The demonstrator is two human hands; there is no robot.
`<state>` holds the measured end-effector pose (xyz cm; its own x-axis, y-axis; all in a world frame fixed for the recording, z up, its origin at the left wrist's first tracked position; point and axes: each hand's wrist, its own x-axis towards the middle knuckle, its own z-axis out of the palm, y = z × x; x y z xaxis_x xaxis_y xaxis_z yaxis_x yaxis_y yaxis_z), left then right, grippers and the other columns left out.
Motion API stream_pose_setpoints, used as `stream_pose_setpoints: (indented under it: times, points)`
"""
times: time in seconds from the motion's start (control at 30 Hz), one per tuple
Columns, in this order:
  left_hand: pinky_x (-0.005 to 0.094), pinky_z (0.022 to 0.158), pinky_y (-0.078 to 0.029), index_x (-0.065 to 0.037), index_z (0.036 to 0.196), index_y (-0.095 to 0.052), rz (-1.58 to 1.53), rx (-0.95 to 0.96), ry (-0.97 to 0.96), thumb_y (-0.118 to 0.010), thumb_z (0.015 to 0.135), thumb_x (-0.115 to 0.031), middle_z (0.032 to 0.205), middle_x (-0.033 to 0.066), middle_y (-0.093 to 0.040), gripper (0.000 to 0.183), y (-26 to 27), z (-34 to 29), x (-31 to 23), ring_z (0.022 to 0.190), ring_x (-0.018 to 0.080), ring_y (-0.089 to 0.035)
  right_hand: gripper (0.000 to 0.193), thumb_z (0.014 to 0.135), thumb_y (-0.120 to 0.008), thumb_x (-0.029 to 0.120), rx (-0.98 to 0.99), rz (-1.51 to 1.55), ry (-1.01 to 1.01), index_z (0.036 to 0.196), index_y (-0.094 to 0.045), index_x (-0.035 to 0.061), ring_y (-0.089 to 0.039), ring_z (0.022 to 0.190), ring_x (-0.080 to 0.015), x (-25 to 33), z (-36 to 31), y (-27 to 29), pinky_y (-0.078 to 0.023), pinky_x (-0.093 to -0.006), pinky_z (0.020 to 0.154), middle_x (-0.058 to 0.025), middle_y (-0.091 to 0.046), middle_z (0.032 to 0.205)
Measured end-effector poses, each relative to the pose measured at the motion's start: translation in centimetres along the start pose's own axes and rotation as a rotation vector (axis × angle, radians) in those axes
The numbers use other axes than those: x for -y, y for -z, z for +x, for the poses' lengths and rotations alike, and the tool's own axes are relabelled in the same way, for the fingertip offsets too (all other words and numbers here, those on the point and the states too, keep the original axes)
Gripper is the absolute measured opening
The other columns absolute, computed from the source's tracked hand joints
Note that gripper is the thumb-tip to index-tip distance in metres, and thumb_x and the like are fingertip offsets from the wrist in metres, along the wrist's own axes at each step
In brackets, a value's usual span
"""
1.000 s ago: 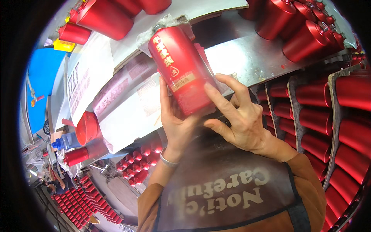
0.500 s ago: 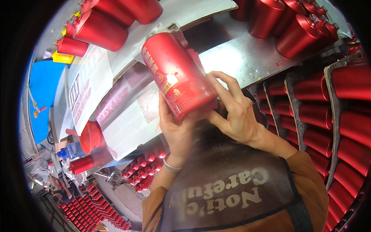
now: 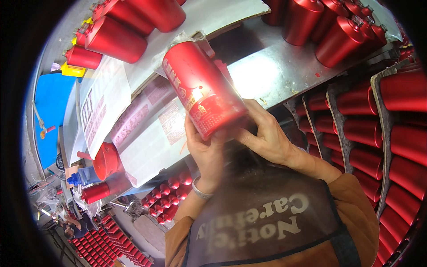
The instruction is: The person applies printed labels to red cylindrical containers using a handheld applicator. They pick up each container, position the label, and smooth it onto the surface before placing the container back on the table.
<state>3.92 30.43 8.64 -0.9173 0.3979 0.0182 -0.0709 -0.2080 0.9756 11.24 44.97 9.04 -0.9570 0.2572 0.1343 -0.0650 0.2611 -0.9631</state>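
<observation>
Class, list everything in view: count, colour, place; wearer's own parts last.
Held bottle: one, red, centre
Further bottles: several, red, upper left
Bench bottles: several, red, upper right
Metal bench: one, silver, upper right
Shelved containers: many, red, right
Patterned sheets: at least two, pinkish-white, left
Small container: one, yellow, upper left
Panel: one, blue, far left
Tub: one, red, lower left
Vessel: one, blue, beside tub
Cylinder: one, red, below tub
Rounded objects: many, red, below sheets
Distant rows: many, red, bottom left
Apron: one, brown, bottom centre
Left hand: one, bare, holding bottle
Right hand: one, bare, holding bottle
</observation>
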Motion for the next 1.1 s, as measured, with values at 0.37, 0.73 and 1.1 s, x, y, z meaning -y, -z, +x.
stream_pose_setpoints:
  times: [0.37, 0.73, 1.1]
  points:
    - [0.0337, 0.103, -0.043, 0.002, 0.136, -0.044, 0.06, 0.02, -0.039, -0.073, 0.09, -0.053, 0.13, 0.0108, -0.055, 0.077, 0.0, 0.5, -0.5, 0.12, 0.0178, -0.055, 0.074, 0.082, -0.077, 0.021, -0.168, -0.217, 0.068, 0.144, -0.046, -0.0025, -0.049, 0.133, -0.0441, 1.9, 0.5, 0.6, -0.043, -0.0443, 0.109, -0.0289, -0.045, 0.147]
    - [0.0371, 0.105, -0.043, 0.003, 0.138, -0.045, -0.037, 0.021, -0.043, -0.059, 0.099, -0.054, 0.133, 0.0131, -0.056, 0.07, -1.6, 0.4, -1.4, 0.122, 0.021, -0.055, 0.072, 0.079, -0.078, 0.022, -0.198, -0.293, 0.115, 0.141, -0.05, -0.0012, -0.058, 0.122, -0.0432, 3.9, -0.3, 1.1, -0.052, -0.043, 0.096, -0.0259, -0.047, 0.147]
    - [0.0367, 0.1, -0.048, 0.003, 0.134, -0.049, -0.075, 0.044, -0.012, -0.054, 0.101, -0.054, 0.127, 0.013, -0.061, 0.066, -1.3, 0.3, -0.8, 0.116, 0.0216, -0.06, 0.044, 0.086, -0.069, 0.018, 0.014, 0.151, -0.089, 0.123, -0.06, -0.0034, -0.064, 0.103, -0.0283, 2.6, -0.3, -0.6, -0.052, -0.0376, 0.09, -0.0196, -0.062, 0.121]
